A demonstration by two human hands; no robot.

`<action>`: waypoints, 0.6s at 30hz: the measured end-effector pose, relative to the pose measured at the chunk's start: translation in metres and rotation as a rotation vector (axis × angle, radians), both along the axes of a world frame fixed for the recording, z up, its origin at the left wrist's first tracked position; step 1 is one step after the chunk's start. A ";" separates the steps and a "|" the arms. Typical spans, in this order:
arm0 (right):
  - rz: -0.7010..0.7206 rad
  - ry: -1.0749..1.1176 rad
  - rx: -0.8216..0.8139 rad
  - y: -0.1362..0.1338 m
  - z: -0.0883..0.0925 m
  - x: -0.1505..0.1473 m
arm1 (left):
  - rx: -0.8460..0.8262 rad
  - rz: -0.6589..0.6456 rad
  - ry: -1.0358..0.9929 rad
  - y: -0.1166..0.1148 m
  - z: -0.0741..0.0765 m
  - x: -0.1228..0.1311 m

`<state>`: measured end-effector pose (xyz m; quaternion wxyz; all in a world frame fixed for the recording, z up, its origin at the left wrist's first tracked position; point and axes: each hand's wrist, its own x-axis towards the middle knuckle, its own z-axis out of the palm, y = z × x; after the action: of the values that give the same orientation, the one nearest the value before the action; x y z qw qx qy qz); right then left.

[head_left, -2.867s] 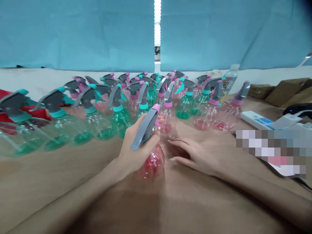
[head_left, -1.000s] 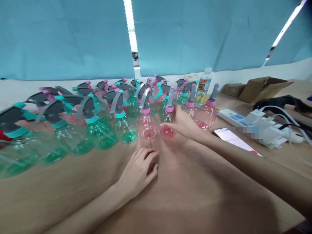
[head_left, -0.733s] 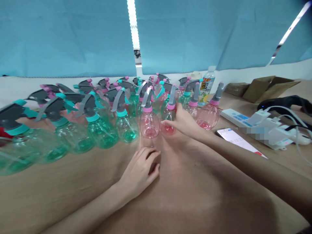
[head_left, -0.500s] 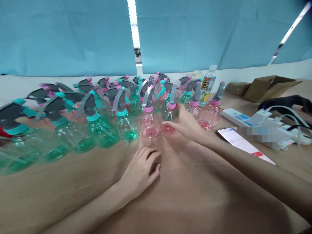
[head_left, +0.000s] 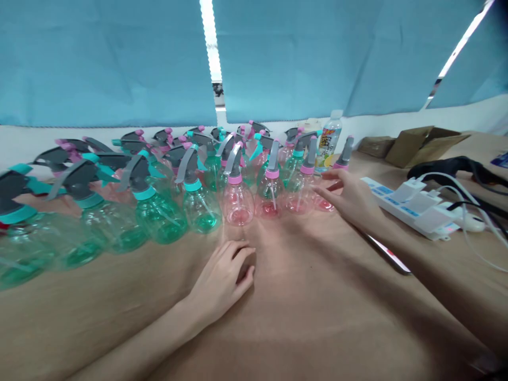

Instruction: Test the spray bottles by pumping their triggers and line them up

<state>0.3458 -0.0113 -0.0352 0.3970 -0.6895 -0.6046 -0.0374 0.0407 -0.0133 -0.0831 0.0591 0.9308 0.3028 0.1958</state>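
Note:
Several clear spray bottles, green and pink, stand in rows across the brown table [head_left: 317, 317]. My left hand [head_left: 222, 283] rests on the table in front of a pink bottle [head_left: 237, 198], fingers loosely curled and holding nothing. My right hand [head_left: 351, 198] reaches to the right end of the front row, fingers spread, touching the rightmost pink bottle [head_left: 337, 174] from the side. Two more pink bottles [head_left: 270, 196] stand between my hands.
A white power strip [head_left: 413, 209] with plugs and cables lies to the right. A phone [head_left: 387, 253] lies partly under my right forearm. A drink bottle [head_left: 328, 140] stands behind the rows; cardboard boxes [head_left: 424, 143] sit at the far right. Blue curtains hang behind.
My right hand moved right, from the middle pink bottle to the rightmost one, which now stands closer to the row. My left hand stayed on the table.

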 end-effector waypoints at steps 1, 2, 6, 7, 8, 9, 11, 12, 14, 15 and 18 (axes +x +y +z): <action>-0.013 0.008 -0.001 0.005 -0.001 0.002 | 0.002 0.001 -0.005 0.000 0.000 0.000; -0.025 0.014 0.001 0.009 -0.002 0.003 | 0.006 0.003 -0.012 0.000 0.000 0.000; -0.073 0.005 0.031 0.028 -0.008 -0.001 | 0.012 -0.001 -0.023 0.000 0.000 0.000; -0.075 0.013 0.035 0.032 -0.009 -0.003 | 0.015 -0.006 -0.025 0.000 -0.001 0.000; -0.068 0.027 0.035 0.036 -0.010 -0.005 | 0.017 -0.010 -0.026 0.000 -0.001 0.000; -0.057 0.041 0.032 0.040 -0.011 -0.007 | 0.018 -0.013 -0.028 0.000 -0.001 0.000; -0.040 0.050 0.017 0.046 -0.012 -0.010 | 0.022 -0.017 -0.039 0.000 -0.001 0.000; -0.039 0.043 0.003 0.049 -0.013 -0.011 | 0.024 -0.017 -0.044 0.000 -0.001 0.000; -0.049 0.025 -0.030 0.051 -0.014 -0.012 | 0.025 -0.015 -0.054 -0.001 -0.001 0.000; -0.056 0.021 -0.044 0.051 -0.014 -0.012 | 0.025 -0.015 -0.059 -0.001 -0.001 0.000; -0.059 0.011 -0.056 0.048 -0.014 -0.011 | 0.021 -0.016 -0.073 -0.001 0.000 0.000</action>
<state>0.3343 0.0363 -0.0496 0.3794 -0.7181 -0.5828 -0.0284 0.0411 -0.0142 -0.0829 0.0620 0.9260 0.2909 0.2326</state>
